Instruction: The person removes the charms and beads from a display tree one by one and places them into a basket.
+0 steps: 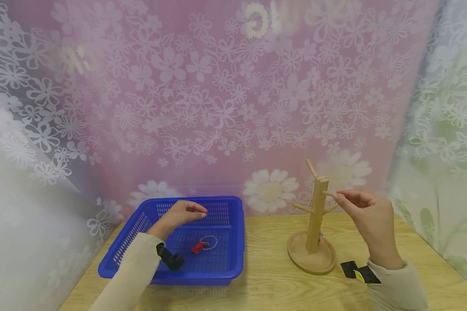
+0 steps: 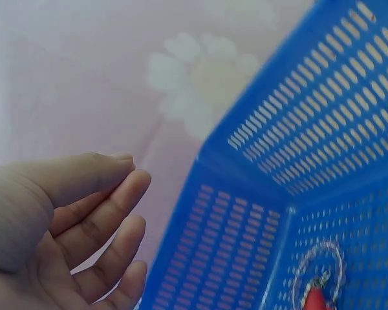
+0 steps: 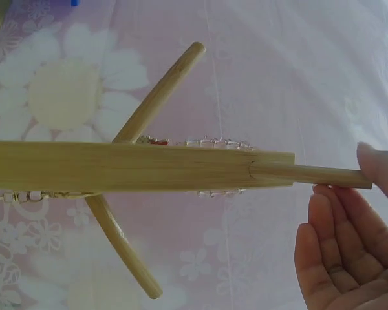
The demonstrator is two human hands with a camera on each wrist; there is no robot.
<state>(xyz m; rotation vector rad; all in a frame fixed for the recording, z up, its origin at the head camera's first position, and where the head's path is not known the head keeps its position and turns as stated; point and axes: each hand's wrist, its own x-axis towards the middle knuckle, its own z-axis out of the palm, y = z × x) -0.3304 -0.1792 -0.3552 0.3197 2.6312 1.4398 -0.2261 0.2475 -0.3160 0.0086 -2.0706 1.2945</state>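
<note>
My left hand [image 1: 179,219] hovers above the blue plastic basket [image 1: 239,242], thumb and forefinger close together and the other fingers loosely bent, with nothing between them. A beaded loop with a red charm [image 1: 198,247] lies on the basket floor below it. On the right, my right hand [image 1: 373,220] pinches the end of an upper wooden peg [image 3: 323,175] of a wooden tree-shaped stand [image 1: 317,220]. Behind the post, clear beads [image 3: 220,142] show along its edge, and a gold-coloured chain [image 3: 29,196] runs along the other side.
The stand's round base [image 1: 295,257] sits on the wood-grain table [image 1: 268,276], right of the basket. More pegs [image 1: 302,208] stick out from the post. A pink flowered curtain [image 1: 218,108] hangs behind, with white patterned sheets [image 1: 35,181] at the sides.
</note>
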